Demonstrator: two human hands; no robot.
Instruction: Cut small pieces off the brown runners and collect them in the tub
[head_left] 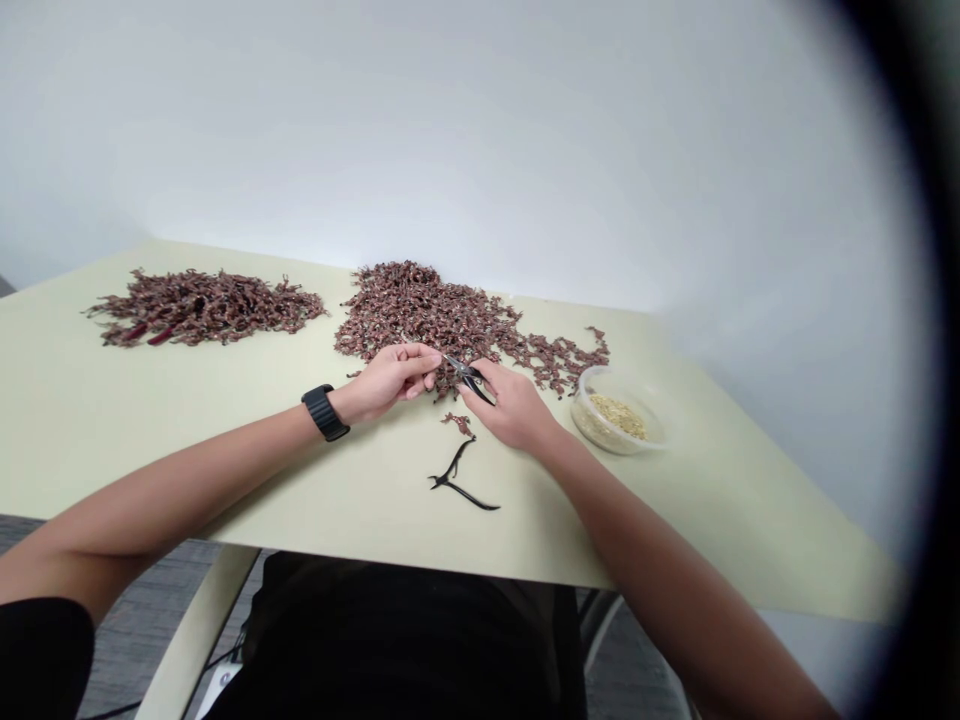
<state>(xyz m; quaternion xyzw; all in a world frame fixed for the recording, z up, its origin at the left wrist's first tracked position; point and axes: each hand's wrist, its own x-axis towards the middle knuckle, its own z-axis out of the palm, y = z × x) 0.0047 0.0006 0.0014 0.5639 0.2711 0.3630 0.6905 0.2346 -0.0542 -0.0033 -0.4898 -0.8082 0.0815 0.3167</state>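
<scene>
My left hand (401, 380) is closed in a pinch over the front edge of the middle pile. Whatever sits between its fingertips is too small to make out. My right hand (514, 405) grips small pliers with black handles (478, 383), and their pointed metal tips reach the left fingertips. Beneath and behind both hands spreads a pile of small reddish-brown, twisted dried pieces (427, 310). One loose brown piece (459, 424) lies just in front of the hands. Nearer to me, black nippers (450, 480) rest on the table with their handles spread apart.
A second brown pile (210, 305) lies at the left, with two dark red strips at its front. At the right, a clear round plastic tub (592, 425) holds yellowish bits (619, 415). The pale table (337, 510) meets a white wall (450, 130) behind.
</scene>
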